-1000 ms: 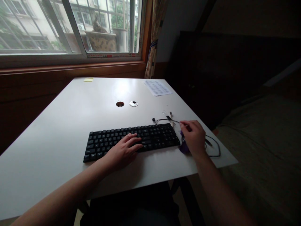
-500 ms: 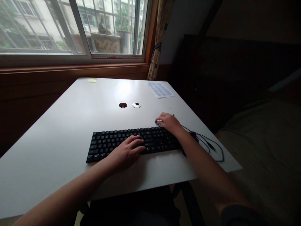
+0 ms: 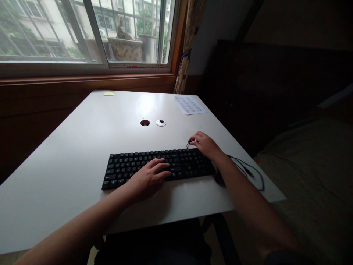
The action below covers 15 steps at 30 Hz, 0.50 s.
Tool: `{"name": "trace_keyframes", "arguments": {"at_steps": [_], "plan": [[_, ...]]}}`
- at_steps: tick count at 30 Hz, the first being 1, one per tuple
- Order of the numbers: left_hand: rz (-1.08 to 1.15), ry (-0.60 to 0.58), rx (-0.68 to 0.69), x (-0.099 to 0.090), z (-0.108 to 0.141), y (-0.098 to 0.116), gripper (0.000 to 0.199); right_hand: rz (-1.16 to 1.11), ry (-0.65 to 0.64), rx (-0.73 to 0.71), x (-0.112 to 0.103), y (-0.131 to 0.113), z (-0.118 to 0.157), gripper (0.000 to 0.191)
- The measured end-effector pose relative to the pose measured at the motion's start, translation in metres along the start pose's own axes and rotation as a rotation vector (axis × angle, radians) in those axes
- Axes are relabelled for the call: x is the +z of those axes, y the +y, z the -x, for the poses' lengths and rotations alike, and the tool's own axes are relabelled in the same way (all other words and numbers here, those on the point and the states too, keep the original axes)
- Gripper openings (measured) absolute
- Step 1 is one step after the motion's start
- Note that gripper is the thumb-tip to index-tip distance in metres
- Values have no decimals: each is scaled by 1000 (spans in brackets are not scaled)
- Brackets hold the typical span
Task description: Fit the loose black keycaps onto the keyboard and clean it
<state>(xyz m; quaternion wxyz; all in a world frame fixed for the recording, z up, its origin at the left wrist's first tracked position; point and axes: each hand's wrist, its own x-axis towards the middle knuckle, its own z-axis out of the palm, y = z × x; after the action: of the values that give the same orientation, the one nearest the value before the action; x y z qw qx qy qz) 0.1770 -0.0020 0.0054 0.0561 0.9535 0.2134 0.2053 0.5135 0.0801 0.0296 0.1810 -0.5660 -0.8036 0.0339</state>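
A black keyboard [image 3: 127, 167] lies near the front of the white desk [image 3: 71, 147]. My left hand [image 3: 150, 175] rests on its middle keys with the fingers apart. Just past the keyboard's back right edge, my right hand [image 3: 203, 142] pinches a thin black cable [image 3: 188, 145] close to its small dark end. Right of the keyboard, partly behind my right forearm, sits a dark rounded object [image 3: 220, 180] that I cannot make out clearly. Other black cables [image 3: 255, 173] lie in loops near the desk's right edge.
Toward the back are a round hole [image 3: 145, 123] and a round grommet [image 3: 161, 123]. Printed papers [image 3: 190, 105] lie at the back right, a yellow note [image 3: 109, 93] at the back left. A window and curtain [image 3: 182, 70] stand beyond the desk.
My right hand has moved slightly to the right with the cable end in its fingers. More of the dark rounded object shows beside the keyboard. My left hand has stayed on the keys.
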Motion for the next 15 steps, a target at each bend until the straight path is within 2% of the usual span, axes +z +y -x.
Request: {"name": "trace_keyframes", "arguments": {"at_steps": [4,8,12,15], "plan": [[-12,-1,1,0,0,0,32,-150,-7,-40,-24,0,38,14],[-17,-4,-1,0,0,-1,34,-217,-50,-5,-44,-5,83,15],[-5,0,3,-1,0,-1,34,-192,-104,48,-48,-4,119,16],[-3,0,-10,0,1,-1,34,-149,-117,68,-42,-1,134,18]]}}
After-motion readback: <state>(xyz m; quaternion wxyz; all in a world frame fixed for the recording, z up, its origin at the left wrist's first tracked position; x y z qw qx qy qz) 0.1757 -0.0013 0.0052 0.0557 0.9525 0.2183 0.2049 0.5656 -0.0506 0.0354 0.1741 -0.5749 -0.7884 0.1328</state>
